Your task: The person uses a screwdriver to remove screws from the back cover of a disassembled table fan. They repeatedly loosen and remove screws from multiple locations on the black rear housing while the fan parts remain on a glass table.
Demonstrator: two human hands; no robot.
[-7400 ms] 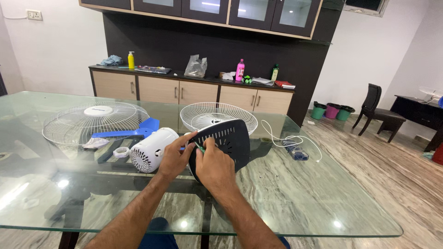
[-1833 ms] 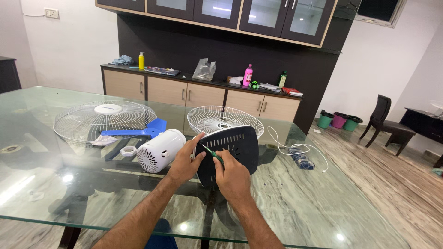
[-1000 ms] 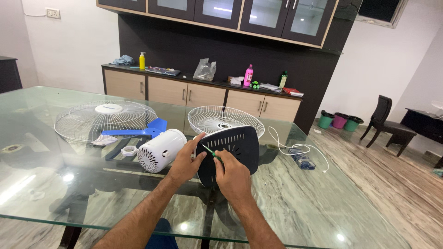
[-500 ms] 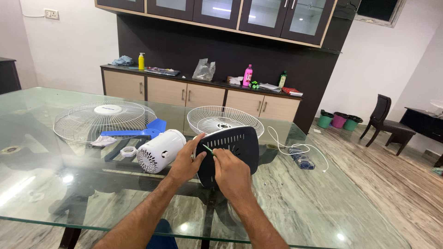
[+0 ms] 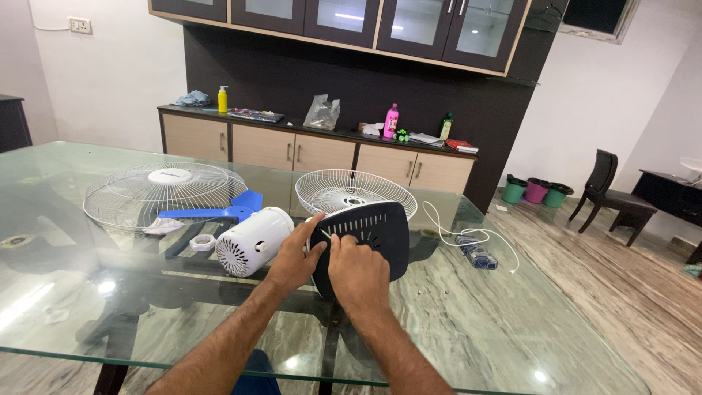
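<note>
The table [image 5: 512, 322] is clear glass, glossy with light glare. At centre frame the black base [image 5: 373, 238] looks like matt plastic, the white motor housing [image 5: 252, 240] smooth, faintly shiny plastic. Both grilles [image 5: 164, 192] (upper left and centre) are thin white-coated wire. The floor [image 5: 621, 278] at right is polished, veined stone.

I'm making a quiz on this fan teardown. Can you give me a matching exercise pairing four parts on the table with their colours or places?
Things:
1. motor housing
2. base plate
3. fan blade
4. cable

Descriptions:
A. blue, beside the left grille
B. white, right of the plate
C. black, held by both hands
D. white, cylindrical, left of the hands

Pairs: 1-D, 2-C, 3-A, 4-B
</note>
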